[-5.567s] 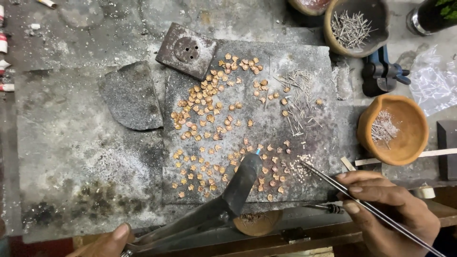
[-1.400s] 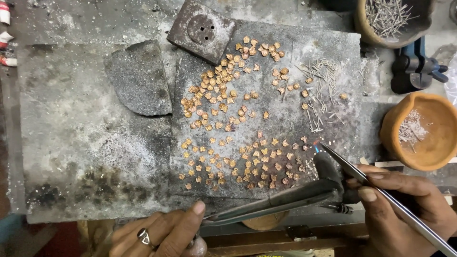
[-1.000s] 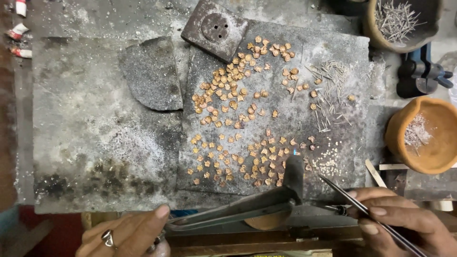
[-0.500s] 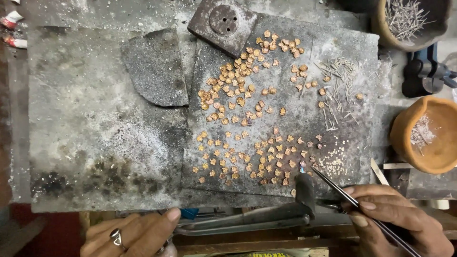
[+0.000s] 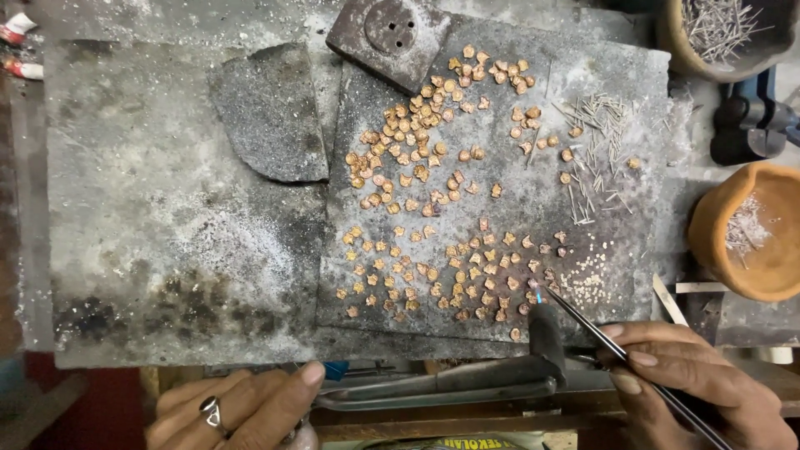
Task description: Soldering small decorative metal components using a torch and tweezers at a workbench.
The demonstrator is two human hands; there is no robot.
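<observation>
My right hand (image 5: 692, 375) grips thin metal tweezers (image 5: 583, 325) whose tip touches a small piece at the lower right of the grey slab (image 5: 600, 92). Many small copper-coloured pieces (image 5: 433, 167) lie scattered over the slab. My left hand (image 5: 242, 408), with a ring on one finger, holds the handle end of a metal torch (image 5: 467, 379); its dark nozzle (image 5: 546, 329) points up beside the tweezers' tip, where a tiny blue flame shows. Short thin wires (image 5: 596, 150) and tiny pale bits (image 5: 587, 279) lie on the slab's right side.
A curved dark stone piece (image 5: 271, 112) and a square perforated block (image 5: 387, 33) lie at the slab's upper left. A clay bowl (image 5: 742, 229) stands at right, another bowl of wires (image 5: 717, 37) at top right, beside a dark blue tool (image 5: 750, 121).
The torch nozzle has swung from mid-slab to the lower right edge beside the tweezers. My left hand has come further into view. The view has drifted, so the slab sits further right.
</observation>
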